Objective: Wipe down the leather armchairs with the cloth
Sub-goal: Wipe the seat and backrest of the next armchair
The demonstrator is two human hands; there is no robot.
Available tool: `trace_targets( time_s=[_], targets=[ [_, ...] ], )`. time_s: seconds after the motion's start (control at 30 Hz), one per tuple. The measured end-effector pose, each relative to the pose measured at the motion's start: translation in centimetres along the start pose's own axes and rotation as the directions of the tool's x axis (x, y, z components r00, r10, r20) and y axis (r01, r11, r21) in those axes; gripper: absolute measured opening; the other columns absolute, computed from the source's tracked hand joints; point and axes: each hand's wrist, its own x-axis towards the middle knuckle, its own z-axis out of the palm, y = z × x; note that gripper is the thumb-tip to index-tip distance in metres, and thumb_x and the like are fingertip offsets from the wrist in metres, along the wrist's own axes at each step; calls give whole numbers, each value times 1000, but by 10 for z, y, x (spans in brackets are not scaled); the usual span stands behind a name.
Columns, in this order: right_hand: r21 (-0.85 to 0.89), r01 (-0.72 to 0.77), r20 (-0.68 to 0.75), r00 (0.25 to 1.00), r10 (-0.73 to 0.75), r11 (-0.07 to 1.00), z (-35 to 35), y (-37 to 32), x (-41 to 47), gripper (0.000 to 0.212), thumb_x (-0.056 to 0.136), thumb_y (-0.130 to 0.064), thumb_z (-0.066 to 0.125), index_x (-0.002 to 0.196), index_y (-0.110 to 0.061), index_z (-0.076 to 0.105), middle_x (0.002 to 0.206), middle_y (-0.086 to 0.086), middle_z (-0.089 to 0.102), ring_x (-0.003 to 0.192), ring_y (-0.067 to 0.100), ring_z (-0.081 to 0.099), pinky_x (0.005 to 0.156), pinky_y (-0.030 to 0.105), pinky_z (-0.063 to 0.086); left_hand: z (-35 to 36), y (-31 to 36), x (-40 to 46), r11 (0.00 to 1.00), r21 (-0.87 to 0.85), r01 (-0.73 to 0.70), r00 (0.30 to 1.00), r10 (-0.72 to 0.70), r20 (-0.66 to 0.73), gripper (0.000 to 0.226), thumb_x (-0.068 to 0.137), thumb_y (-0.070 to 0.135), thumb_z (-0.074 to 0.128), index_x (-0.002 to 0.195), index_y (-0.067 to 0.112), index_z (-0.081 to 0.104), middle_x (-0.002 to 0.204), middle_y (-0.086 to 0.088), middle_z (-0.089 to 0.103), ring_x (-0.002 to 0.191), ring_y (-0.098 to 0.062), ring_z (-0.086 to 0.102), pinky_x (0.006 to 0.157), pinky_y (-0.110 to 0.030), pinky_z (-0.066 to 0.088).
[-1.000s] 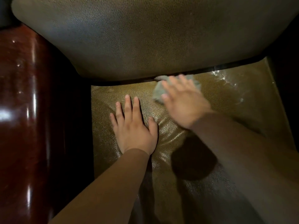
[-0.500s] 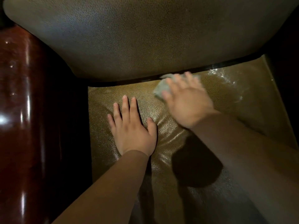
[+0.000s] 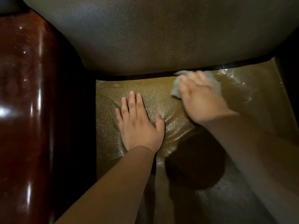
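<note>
Shiny brown leather covers the seat (image 3: 242, 97) of the armchair. On it, the left hand (image 3: 139, 125) lies flat with straight fingers. The right hand (image 3: 200, 99) presses a pale cloth (image 3: 176, 89) near the backrest (image 3: 161, 33).

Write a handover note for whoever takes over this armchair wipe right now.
Left hand: flat on the seat, fingers straight, holding nothing.
Right hand: pressing the cloth onto the seat's back edge, just below the backrest; blurred, so its grip is unclear.
Done: wet streaks show at the seat's back right corner.
Left: the rest of the seat shows no such streaks; whether the backrest and the wooden arm are wiped cannot be told.
</note>
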Motion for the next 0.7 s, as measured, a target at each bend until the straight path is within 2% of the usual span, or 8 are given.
trace_targets(
  time_s=[0.1,0.13,0.27,0.37,0.47,0.53,0.57,0.7],
  targets=[
    [67,-350,14,937,350,934,-6,48,-17,60,112,-47,16,165,-18,22,174,11,12,160,31,3,129,45,1,-2,1,0,1000,-14,-12,1000,12,9,77,96,57,35,166,28,26,176,-2,15,163,-28,6,131,-55,5],
    [54,-373,24,928,372,926,-4,47,-21,64,110,-50,10,166,-20,19,174,9,7,161,31,-1,129,46,0,-3,0,1,1000,-20,-12,1000,12,16,74,96,57,35,165,32,27,176,-3,15,163,-29,6,130,-55,5],
    [-24,142,142,980,-138,990,14,15,-49,72,102,-61,5,167,-31,9,175,-2,-8,160,25,-15,130,45,-3,-14,2,0,1000,9,-15,996,14,90,73,96,58,30,166,38,21,177,-1,9,163,-28,1,130,-57,3],
    [-19,243,223,946,-233,970,-3,49,-50,66,104,-62,11,165,-37,1,172,-12,-14,158,15,-19,130,44,-4,-24,6,5,999,44,5,985,-13,172,75,95,59,24,166,40,14,177,0,2,163,-29,-5,130,-59,1],
    [-34,-119,55,991,120,992,-23,111,-33,63,110,-53,17,166,-27,11,175,0,0,161,23,-7,130,46,-2,-34,26,14,998,41,-53,974,42,222,70,99,59,31,165,39,18,177,0,4,162,-32,-3,129,-63,0],
    [36,-376,32,927,375,926,-24,121,-23,65,110,-52,12,167,-23,8,175,6,-1,160,28,-7,129,46,-4,-31,55,23,983,31,-181,954,167,249,69,102,59,33,165,39,17,177,2,5,163,-29,-3,129,-63,-1],
    [38,-402,26,916,401,915,-21,111,-21,67,108,-54,7,167,-23,6,175,7,-1,160,29,-8,129,48,-4,-27,73,28,974,14,-227,942,216,257,69,102,60,33,166,39,16,177,2,4,163,-28,-3,129,-63,-2],
    [47,12,119,993,-18,999,-10,77,-33,65,105,-56,1,166,-34,7,173,-10,-5,159,17,-15,130,43,-7,-7,124,41,959,-25,-281,929,279,245,67,104,53,30,167,35,16,177,4,8,163,-26,-2,129,-61,-3]
  ],
)
